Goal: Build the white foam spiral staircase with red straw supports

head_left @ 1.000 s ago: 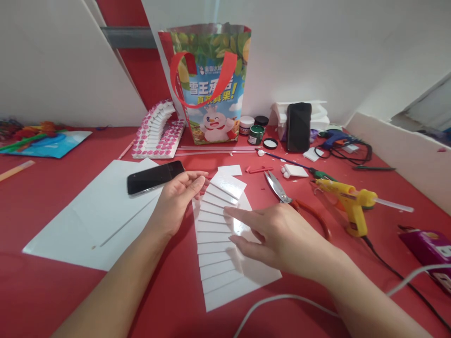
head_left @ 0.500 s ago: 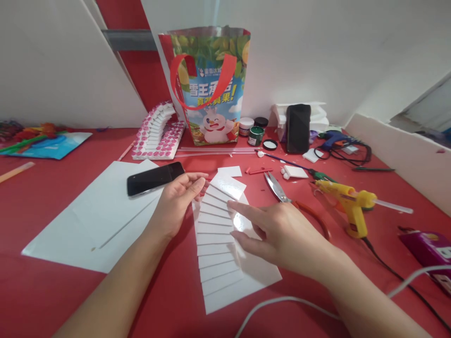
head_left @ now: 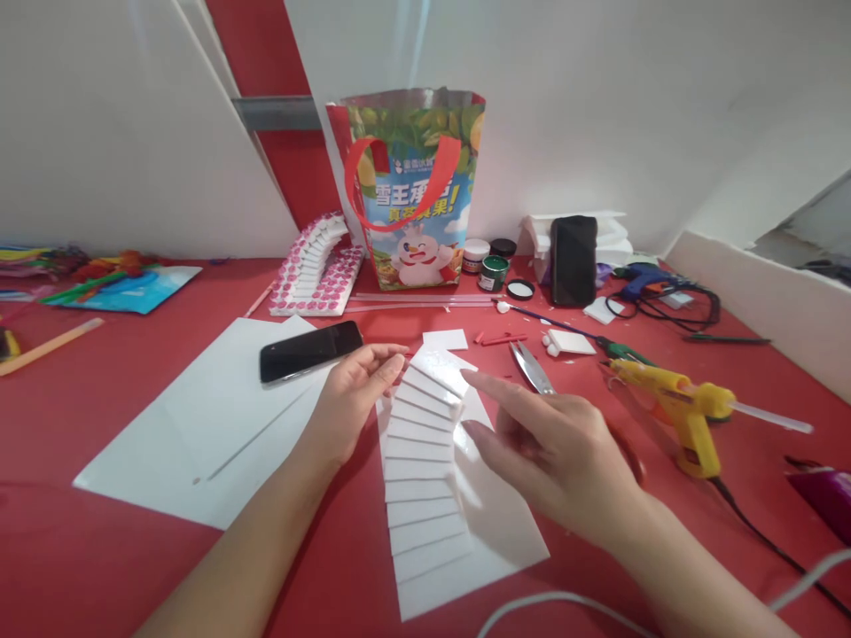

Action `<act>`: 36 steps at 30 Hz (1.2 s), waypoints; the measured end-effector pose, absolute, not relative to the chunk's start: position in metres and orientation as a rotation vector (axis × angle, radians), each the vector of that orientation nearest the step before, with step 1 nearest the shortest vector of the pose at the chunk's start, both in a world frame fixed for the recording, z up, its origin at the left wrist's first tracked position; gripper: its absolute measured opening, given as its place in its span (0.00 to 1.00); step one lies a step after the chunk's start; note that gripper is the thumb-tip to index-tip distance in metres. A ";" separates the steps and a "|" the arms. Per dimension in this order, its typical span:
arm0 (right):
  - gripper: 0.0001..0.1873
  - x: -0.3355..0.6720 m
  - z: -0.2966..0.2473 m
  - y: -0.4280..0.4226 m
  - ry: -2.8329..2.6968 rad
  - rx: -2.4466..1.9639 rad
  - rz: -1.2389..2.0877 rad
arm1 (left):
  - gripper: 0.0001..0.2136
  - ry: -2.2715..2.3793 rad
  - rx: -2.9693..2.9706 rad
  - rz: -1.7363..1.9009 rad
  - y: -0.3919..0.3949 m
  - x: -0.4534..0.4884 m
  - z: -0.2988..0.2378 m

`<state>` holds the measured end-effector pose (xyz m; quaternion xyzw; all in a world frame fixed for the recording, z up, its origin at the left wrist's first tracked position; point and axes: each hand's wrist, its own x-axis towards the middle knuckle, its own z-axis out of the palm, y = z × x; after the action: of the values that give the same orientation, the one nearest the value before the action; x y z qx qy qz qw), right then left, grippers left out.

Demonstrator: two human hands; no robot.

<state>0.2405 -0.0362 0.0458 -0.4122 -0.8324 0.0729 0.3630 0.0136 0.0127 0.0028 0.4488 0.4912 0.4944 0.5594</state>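
On a white sheet point(head_left: 505, 523), several flat white strips point(head_left: 418, 465) lie overlapped like curved steps. My left hand point(head_left: 363, 390) rests at their upper left end, thumb pressed against the curled fingers; what the fingertips pinch, if anything, is hidden. Over the right side of the strips is my right hand point(head_left: 551, 434), holding nothing, with its index finger stretched out and thumb apart. The index fingertip is close to the top strip's right end; I cannot tell whether it touches. Scissors point(head_left: 532, 368) lie partly hidden behind the right hand.
Left of the strips, a black phone point(head_left: 309, 352) lies on a larger white sheet point(head_left: 166, 425). A yellow glue gun point(head_left: 691, 416) with its cord lies right. Behind stand a printed bag point(head_left: 418, 204), a pink-dotted white stair model point(head_left: 312, 270), a green paint jar point(head_left: 493, 273) and an upright phone point(head_left: 573, 261).
My right hand has drawn slightly away from the strips, its thumb and index finger off their right edge. The left hand keeps its place at the upper end. The whole view has shifted a little.
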 end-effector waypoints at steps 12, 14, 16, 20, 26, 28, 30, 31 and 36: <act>0.08 0.236 0.040 -0.030 -1.934 -1.034 0.034 | 0.18 1.178 1.075 1.125 0.011 0.016 -0.001; 0.09 0.236 0.039 -0.029 -1.935 -1.039 0.026 | 0.18 1.185 1.094 1.122 0.010 0.016 -0.001; 0.10 0.236 0.039 -0.028 -1.939 -1.046 0.020 | 0.17 1.184 1.107 1.113 0.010 0.016 -0.001; 0.10 0.235 0.040 -0.029 -1.946 -1.058 0.006 | 0.16 1.180 1.103 1.107 0.010 0.016 -0.001; 0.11 0.237 0.045 -0.031 -1.948 -1.132 -0.026 | 0.16 1.256 1.131 1.166 0.007 0.019 0.007; 0.11 0.238 0.047 -0.030 -1.932 -1.144 -0.042 | 0.14 1.358 1.237 1.228 0.010 0.010 0.016; 0.11 0.239 0.049 -0.029 -1.927 -1.143 -0.048 | 0.10 1.498 1.424 1.252 0.021 -0.011 0.029; 0.10 0.239 0.050 -0.028 -1.928 -1.140 -0.048 | 0.07 1.595 1.541 1.209 0.030 -0.025 0.035; 0.09 0.238 0.051 -0.025 -1.940 -1.137 -0.064 | 0.11 1.905 1.976 0.844 0.098 -0.105 0.047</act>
<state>0.2382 -0.0248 0.0515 -0.4561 -0.7779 -0.0258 0.4315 -0.1048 0.0982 0.0470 0.6819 0.6573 0.2912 0.1348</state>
